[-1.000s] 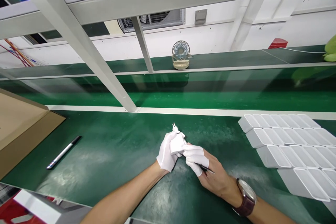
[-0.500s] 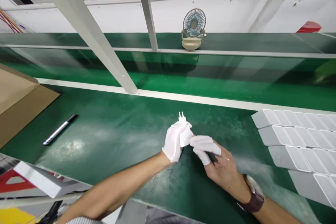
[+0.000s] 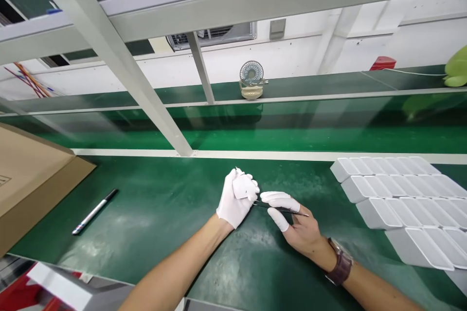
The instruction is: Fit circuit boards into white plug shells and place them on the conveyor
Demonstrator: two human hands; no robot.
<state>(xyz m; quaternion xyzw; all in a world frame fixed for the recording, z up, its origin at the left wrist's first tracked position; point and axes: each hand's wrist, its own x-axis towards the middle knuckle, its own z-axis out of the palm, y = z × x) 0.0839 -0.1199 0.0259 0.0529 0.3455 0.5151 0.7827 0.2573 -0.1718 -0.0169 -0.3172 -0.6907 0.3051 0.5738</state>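
Near the middle of the green work surface, my left hand (image 3: 233, 201), in a white glove, is closed around a small white plug adapter (image 3: 244, 187), its broad face turned up. To its right, my right hand (image 3: 294, 218) has white covers on its fingers and pinches thin dark tweezers (image 3: 282, 210). The tweezers' tips point left and lie close to the fingers of my left hand, just below the adapter. Whether the tips touch it I cannot tell.
Rows of white boxes (image 3: 397, 194) stand at the right. A marker pen (image 3: 95, 211) lies at the left beside a cardboard box (image 3: 32, 180). A slanted metal post (image 3: 146, 90) rises behind my hands. A small fan (image 3: 251, 77) sits on the back shelf.
My left hand has turned the adapter, so its prongs no longer stand up in clear view. The tweezers in my right hand now show plainly. The camera view has tilted upward.
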